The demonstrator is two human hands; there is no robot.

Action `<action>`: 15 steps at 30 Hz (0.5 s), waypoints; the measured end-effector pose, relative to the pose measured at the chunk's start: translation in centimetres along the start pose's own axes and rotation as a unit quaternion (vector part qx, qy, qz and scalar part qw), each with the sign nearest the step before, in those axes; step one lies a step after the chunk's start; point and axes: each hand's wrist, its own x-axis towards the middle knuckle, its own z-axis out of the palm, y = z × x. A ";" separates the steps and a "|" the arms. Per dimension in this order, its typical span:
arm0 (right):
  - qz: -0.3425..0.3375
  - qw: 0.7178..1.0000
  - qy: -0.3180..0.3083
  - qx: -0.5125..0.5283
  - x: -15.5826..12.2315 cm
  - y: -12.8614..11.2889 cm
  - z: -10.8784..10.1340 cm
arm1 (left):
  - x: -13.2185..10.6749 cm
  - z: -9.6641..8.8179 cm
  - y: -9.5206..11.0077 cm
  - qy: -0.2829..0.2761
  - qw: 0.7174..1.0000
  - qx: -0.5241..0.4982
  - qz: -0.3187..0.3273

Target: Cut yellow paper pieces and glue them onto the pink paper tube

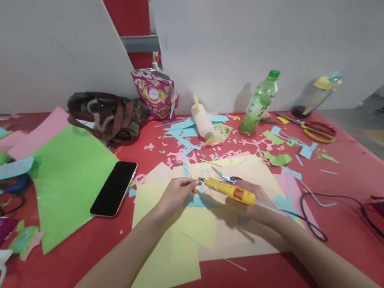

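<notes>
My right hand [255, 194] is closed around a yellow glue gun [228, 190], with a clear glue stick [269, 206] coming out of its rear. The nozzle points left, close to the fingertips of my left hand [178, 194]. Those fingers pinch something small that I cannot make out. Just beyond the glue gun are small scissors [225, 176] with their blades pointing away to the left; my right hand partly hides their handles. Beneath both hands are yellow paper [163, 245], pale pink paper [261, 241] and a blue paper piece [200, 201].
A phone [114, 189] lies on green paper [67, 173] at left. Beyond the sheets are paper scraps [180, 158], a decorated paper tube [203, 121], a green bottle [260, 102], and large scissors [315, 129]. A bag [112, 117] stands behind; a black cable [347, 197] crosses the right side.
</notes>
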 end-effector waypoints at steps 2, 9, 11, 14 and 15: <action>0.012 1.000 -0.017 0.014 0.0 -0.3 -0.2 | 0.0 0.0 0.0 -0.004 1.000 0.003 0.000; 0.019 1.000 -0.015 0.020 -0.1 -0.7 -0.4 | 0.0 0.0 -0.2 -0.013 1.000 0.007 -0.002; 0.016 1.000 -0.012 0.020 -0.1 -0.6 -0.3 | 0.1 0.0 -0.2 -0.014 1.000 0.010 -0.001; 0.017 1.000 -0.012 0.010 -0.1 -0.3 -0.2 | 0.2 -0.1 -0.3 -0.017 1.000 0.012 0.000; 0.015 1.000 -0.015 0.007 -0.1 -0.2 -0.2 | 0.2 -0.1 -0.3 -0.019 1.000 0.013 0.000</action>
